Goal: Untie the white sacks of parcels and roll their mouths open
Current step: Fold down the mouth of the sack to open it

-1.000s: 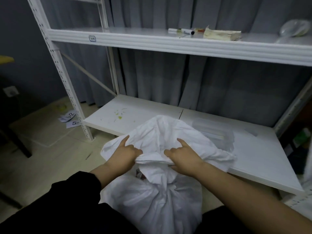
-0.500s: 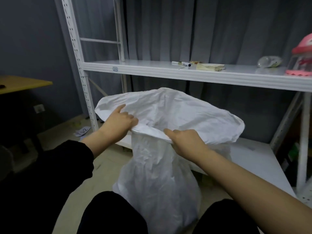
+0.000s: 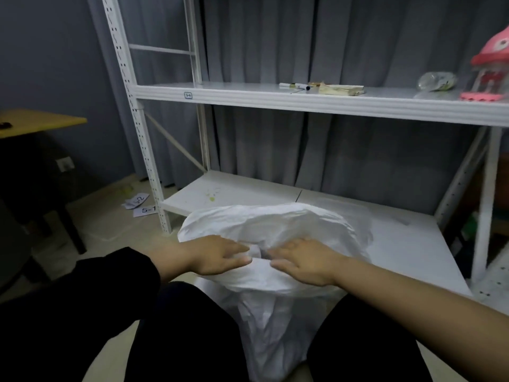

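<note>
Sack: white, standing on the floor between the person's knees, just in front of the lower shelf of a white rack. Its mouth is lying open and turned over into a wide, puffed collar around the top, with the crumpled body narrowing beneath it.

Left hand: lying palm down on the near left of the collar, fingers stretched out almost straight and pointing right, thumb alongside. It is pressing on the cloth, not clasping it.

Right hand: lying palm down on the near right of the collar in the same manner, fingers straight and pointing left, gripping nothing. The fingertips of the two hands are facing each other across a small gap, with a dark fold of the mouth showing between them.

The left arm is wearing a black sleeve pushed back from the wrist; the right forearm is showing bare.

Upper shelf is carrying a marker, a worn pad just beside it, a crumpled clear wrapper and a pink toy at the far right. A grey curtain is hanging behind the rack. Paper labels are lying on the floor by the rack's left post. A yellow table is standing at the left, against the dark wall.
</note>
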